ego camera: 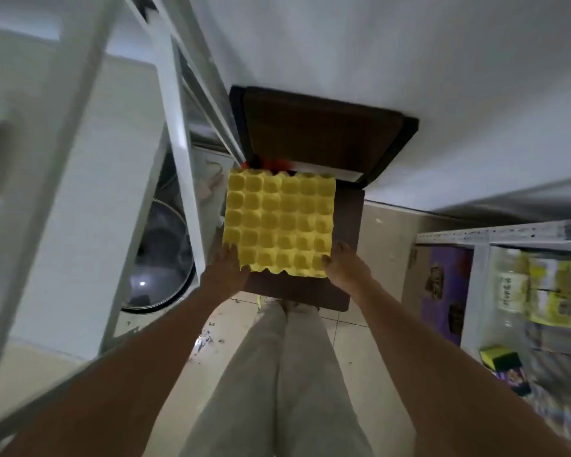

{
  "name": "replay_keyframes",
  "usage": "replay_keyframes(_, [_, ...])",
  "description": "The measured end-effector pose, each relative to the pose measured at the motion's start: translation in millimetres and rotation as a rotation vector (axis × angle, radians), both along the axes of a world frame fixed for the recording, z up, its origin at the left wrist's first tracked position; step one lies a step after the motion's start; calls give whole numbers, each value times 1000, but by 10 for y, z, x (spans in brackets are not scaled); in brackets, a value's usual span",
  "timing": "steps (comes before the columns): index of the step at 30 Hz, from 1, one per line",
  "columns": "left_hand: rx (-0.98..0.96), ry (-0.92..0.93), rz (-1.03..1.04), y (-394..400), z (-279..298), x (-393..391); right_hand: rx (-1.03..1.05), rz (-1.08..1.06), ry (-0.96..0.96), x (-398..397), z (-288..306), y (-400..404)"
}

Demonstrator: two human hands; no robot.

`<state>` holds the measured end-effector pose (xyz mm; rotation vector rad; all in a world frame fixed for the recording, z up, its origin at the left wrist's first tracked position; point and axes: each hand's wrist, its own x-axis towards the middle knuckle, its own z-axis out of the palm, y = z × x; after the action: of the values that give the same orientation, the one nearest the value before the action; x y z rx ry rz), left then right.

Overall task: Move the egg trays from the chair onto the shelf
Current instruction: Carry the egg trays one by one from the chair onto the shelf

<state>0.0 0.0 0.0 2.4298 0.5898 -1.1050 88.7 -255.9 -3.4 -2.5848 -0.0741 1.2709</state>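
A yellow egg tray (279,224) with empty cups is over the seat of a dark brown chair (323,133) that stands against the white wall. My left hand (226,268) grips the tray's near left corner. My right hand (342,267) grips its near right corner. Something red-orange (274,163) peeks out just behind the tray's far edge; whether it is another tray I cannot tell. A white metal shelf frame (175,133) rises on the left, close to the chair.
A round glass-lidded pot (160,255) sits low on the left behind the shelf post. On the right stands another white rack (495,237) with bottles, yellow packets and a sponge, and a purple box (442,291) beside it. My legs stand on the tiled floor.
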Motion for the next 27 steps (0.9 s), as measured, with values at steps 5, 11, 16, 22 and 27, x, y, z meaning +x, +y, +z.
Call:
replay_keyframes(5, [62, -103, 203, 117, -410, 243, -102, -179, -247, 161, -479, -9])
replay_keyframes(11, [147, -290, 418, 131, -620, 261, -77, -450, -348, 90, -851, 44])
replay_keyframes(16, [260, -317, 441, 162, -745, 322, -79, -523, -398, 80, -1023, 106])
replay_keyframes(22, [316, -310, 391, 207, -835, 336, -134, -506, -459, 82, -1114, 135])
replay_keyframes(27, [320, -343, 377, 231, -865, 250, -143, -569, -454, 83, -1160, 79])
